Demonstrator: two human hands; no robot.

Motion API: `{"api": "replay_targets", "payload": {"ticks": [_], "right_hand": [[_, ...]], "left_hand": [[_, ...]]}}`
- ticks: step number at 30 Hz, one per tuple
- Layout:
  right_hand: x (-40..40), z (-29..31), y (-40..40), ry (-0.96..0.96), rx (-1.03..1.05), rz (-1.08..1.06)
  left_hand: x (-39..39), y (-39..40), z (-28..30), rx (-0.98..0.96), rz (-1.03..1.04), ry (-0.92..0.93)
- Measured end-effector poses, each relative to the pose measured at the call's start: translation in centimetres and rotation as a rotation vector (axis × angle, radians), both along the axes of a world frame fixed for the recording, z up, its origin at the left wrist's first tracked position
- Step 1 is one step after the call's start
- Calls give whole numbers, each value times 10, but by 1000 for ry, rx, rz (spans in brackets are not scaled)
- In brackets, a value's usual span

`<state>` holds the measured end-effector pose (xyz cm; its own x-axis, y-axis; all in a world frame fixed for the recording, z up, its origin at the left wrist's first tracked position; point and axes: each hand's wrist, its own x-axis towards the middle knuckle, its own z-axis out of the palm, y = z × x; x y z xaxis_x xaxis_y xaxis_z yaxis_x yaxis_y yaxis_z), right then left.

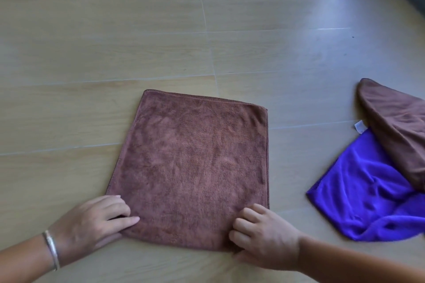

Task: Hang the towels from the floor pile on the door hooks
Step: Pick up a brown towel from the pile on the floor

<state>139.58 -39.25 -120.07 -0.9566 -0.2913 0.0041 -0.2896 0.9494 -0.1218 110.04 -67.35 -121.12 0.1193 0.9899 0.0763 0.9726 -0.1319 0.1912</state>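
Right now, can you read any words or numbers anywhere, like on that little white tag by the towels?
No text can be read anywhere in the picture.
White tag at the corner of the purple towel: too small and blurred to read; no letters show.
Flat brown towel: no label or writing.
Second brown towel: none visible.
Bracelet on the left wrist: no marking can be made out.

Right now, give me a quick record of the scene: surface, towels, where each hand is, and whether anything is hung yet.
surface: wood-look floor
spread towel: brown towel, flat, folded square
left hand: on its near left corner
right hand: gripping its near right corner
pile: second brown towel lying over purple towel, to the right
wrist: silver bracelet, left
hooks or door: not in view
hung: none visible
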Motion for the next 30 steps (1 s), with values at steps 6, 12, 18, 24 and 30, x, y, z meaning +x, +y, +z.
{"api": "replay_targets", "payload": {"ticks": [6,12,18,24,30], "right_hand": [[-4,8,0,35,-27,-55],[-18,88,21,18,-169,-432],[-38,214,32,98,-211,-733],[-40,398,38,-162,-222,-542],[-46,595,31,-211,-103,-195]], "left_hand": [[3,13,29,-63,23,-23],[7,31,98,-112,262,-119],[19,46,211,-42,483,-208],[20,39,387,-66,519,-256],[3,29,578,-86,491,-243]]}}
